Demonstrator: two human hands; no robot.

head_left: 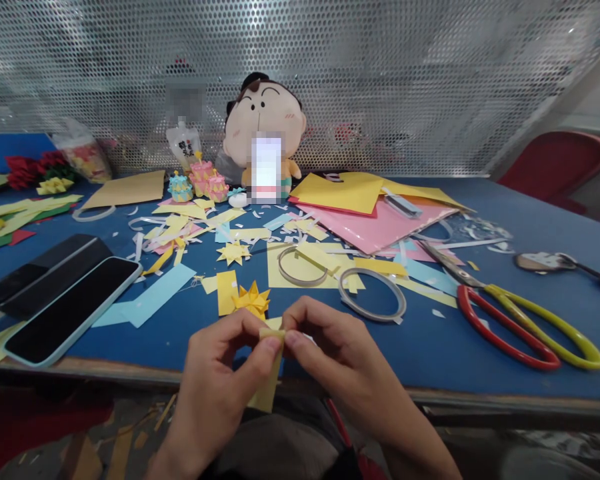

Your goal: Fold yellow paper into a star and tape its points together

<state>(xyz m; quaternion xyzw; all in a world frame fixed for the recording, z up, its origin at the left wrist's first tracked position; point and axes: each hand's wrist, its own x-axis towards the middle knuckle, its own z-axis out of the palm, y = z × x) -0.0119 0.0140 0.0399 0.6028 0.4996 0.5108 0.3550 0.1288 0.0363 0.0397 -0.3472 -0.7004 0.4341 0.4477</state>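
Between my hands, at the table's front edge, is a strip of pale yellow paper (267,387) that hangs down past the edge. My left hand (225,367) pinches it between thumb and forefinger near its upper end. The thumb and forefinger of my right hand (337,347) close on the same end from the other side, with a small white bit showing by the thumb. Just beyond my fingertips sits a folded orange-yellow paper star (251,300), beside a yellow paper rectangle (227,293). A paler paper star (233,253) lies farther back.
Scissors (485,283) with red and yellow handles lie at right. Tape rolls (373,293) rest near the middle, among paper scraps. A phone (75,310) lies at left. Behind stand a plush doll (265,120), a lit phone (267,167) and small paper cakes (203,177).
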